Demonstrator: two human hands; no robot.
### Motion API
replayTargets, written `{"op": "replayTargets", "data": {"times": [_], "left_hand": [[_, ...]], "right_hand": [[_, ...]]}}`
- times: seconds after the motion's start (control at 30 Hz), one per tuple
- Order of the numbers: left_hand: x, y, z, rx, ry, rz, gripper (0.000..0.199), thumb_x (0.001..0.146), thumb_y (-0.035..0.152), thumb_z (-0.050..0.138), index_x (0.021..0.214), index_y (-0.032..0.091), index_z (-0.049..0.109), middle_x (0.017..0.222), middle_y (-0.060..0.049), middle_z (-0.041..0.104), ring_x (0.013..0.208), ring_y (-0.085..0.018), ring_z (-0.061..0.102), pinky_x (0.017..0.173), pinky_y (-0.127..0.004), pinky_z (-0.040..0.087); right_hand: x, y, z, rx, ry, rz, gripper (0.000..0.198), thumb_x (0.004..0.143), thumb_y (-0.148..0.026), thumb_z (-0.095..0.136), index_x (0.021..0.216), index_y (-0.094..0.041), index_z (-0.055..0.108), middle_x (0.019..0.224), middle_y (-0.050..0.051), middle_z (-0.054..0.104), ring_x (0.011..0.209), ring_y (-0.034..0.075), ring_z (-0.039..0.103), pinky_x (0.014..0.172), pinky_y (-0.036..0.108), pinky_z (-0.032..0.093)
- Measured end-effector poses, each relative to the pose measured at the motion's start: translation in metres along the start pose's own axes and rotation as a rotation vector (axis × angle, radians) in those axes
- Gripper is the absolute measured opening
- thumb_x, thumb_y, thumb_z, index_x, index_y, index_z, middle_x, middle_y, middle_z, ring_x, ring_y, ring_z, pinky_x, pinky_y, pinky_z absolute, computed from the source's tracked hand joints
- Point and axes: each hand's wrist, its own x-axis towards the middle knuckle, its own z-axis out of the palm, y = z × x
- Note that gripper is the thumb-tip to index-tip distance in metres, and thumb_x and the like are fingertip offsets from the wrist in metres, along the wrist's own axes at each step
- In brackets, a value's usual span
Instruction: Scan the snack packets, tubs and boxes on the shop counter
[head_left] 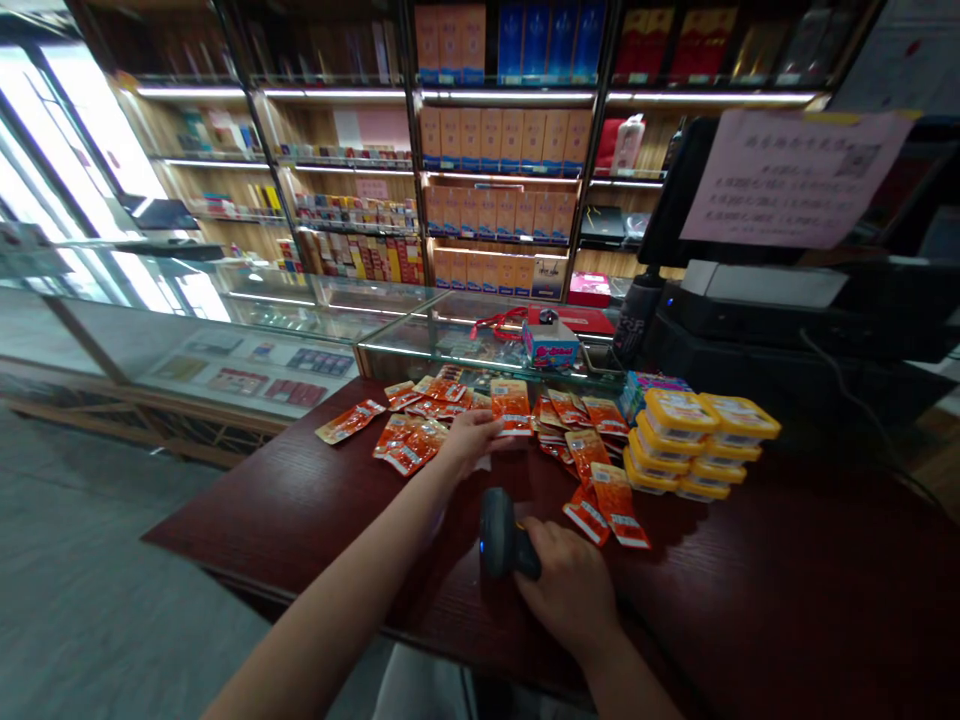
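Observation:
My left hand [477, 440] grips an orange snack packet [511, 405] by its left edge and holds it up over the dark red counter. Closed around the handle of a black barcode scanner [499, 533] is my right hand [571, 578], nearer to me, with a small blue light showing on the scanner's head. Loose orange packets [409, 443] lie in a spread pile to the left of my left hand. More of these packets [616, 500] overlap on the right, between my hands and the yellow-lidded tubs.
Stacked yellow-lidded tubs [679, 415] stand on the right of the counter [300, 510]. Behind them are a black monitor [675, 200] with a pink paper sheet [799, 178] and a black machine. A glass display case [405, 335] borders the far edge, carrying a small colourful box [551, 345].

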Motion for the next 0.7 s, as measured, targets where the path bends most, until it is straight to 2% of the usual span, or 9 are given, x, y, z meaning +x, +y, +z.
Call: {"op": "replayTargets", "data": {"times": [0.13, 0.23, 0.33, 0.43, 0.57, 0.7], "left_hand": [[0.021, -0.002, 0.045, -0.052, 0.0, -0.182, 0.019, 0.064, 0.01, 0.077, 0.071, 0.011, 0.059, 0.072, -0.006, 0.066, 0.067, -0.015, 0.066, 0.074, -0.034, 0.06], [0.034, -0.008, 0.078, -0.113, -0.006, -0.174, 0.013, 0.071, 0.003, 0.067, 0.069, 0.011, 0.057, 0.07, -0.006, 0.065, 0.07, -0.015, 0.066, 0.079, -0.033, 0.059], [0.039, -0.012, 0.1, -0.126, -0.098, -0.179, 0.009, 0.078, 0.005, 0.059, 0.073, 0.011, 0.057, 0.071, -0.007, 0.066, 0.073, -0.015, 0.067, 0.08, -0.032, 0.057], [0.037, -0.014, 0.105, -0.075, -0.156, -0.212, 0.008, 0.081, 0.011, 0.061, 0.074, 0.01, 0.058, 0.068, -0.008, 0.064, 0.066, -0.015, 0.066, 0.072, -0.03, 0.058], [0.028, -0.01, 0.092, -0.02, -0.178, -0.19, 0.011, 0.081, 0.018, 0.064, 0.076, 0.01, 0.059, 0.073, -0.008, 0.064, 0.065, -0.013, 0.065, 0.068, -0.026, 0.056], [0.019, -0.006, 0.081, 0.125, -0.266, -0.133, 0.014, 0.085, 0.021, 0.058, 0.078, 0.01, 0.062, 0.077, -0.007, 0.065, 0.065, -0.011, 0.063, 0.066, -0.024, 0.053]], "right_hand": [[0.002, 0.001, 0.003, 0.017, 0.007, 0.022, 0.035, 0.079, -0.019, 0.057, 0.113, -0.018, 0.06, 0.095, 0.006, 0.068, 0.09, 0.024, 0.062, 0.079, 0.033, 0.043], [0.003, 0.002, 0.004, 0.014, 0.002, 0.048, 0.035, 0.078, -0.019, 0.058, 0.113, -0.019, 0.06, 0.094, 0.006, 0.068, 0.09, 0.024, 0.062, 0.078, 0.033, 0.043], [0.002, 0.003, 0.0, 0.029, 0.002, 0.034, 0.036, 0.077, -0.021, 0.059, 0.114, -0.02, 0.059, 0.094, 0.006, 0.068, 0.091, 0.023, 0.062, 0.079, 0.031, 0.043], [0.002, 0.004, -0.003, 0.036, -0.006, 0.033, 0.035, 0.077, -0.021, 0.059, 0.112, -0.02, 0.06, 0.094, 0.006, 0.067, 0.092, 0.023, 0.062, 0.081, 0.031, 0.043], [0.005, 0.005, 0.001, 0.011, -0.038, 0.064, 0.034, 0.077, -0.022, 0.058, 0.111, -0.02, 0.061, 0.094, 0.006, 0.067, 0.091, 0.024, 0.062, 0.079, 0.033, 0.043], [0.007, 0.007, 0.007, -0.002, -0.048, 0.062, 0.037, 0.077, -0.023, 0.057, 0.114, -0.02, 0.06, 0.094, 0.006, 0.067, 0.091, 0.024, 0.062, 0.078, 0.032, 0.043]]}}
